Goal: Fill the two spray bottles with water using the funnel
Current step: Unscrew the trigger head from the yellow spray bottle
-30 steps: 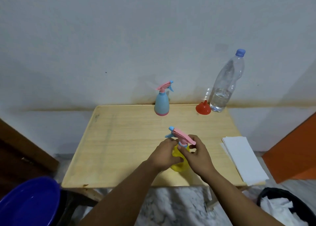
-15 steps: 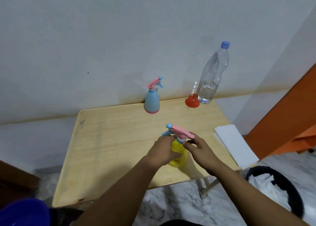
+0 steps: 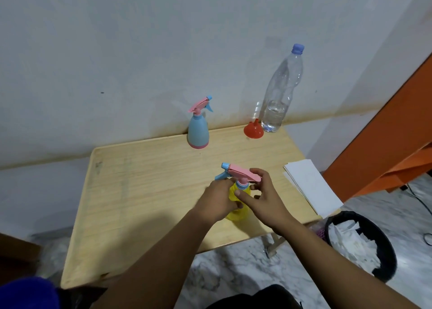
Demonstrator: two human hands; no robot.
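Both hands work the near yellow bottle [image 3: 237, 203]: left hand [image 3: 218, 198] grips its body, right hand [image 3: 261, 193] pinches the sprayer [image 3: 242, 174]. Unscrewing seems underway; next, lift it off.

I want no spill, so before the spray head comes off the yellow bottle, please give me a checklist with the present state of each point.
1. Yellow bottle upright on the table: ok.
2. Left hand holds its body: ok.
3. Right hand on the spray head: ok.
4. Spray head loosened: cannot tell.
5. Funnel ready: not ok, it lies mouth down at the table's far edge.
6. Water bottle holds water, cap on: ok.
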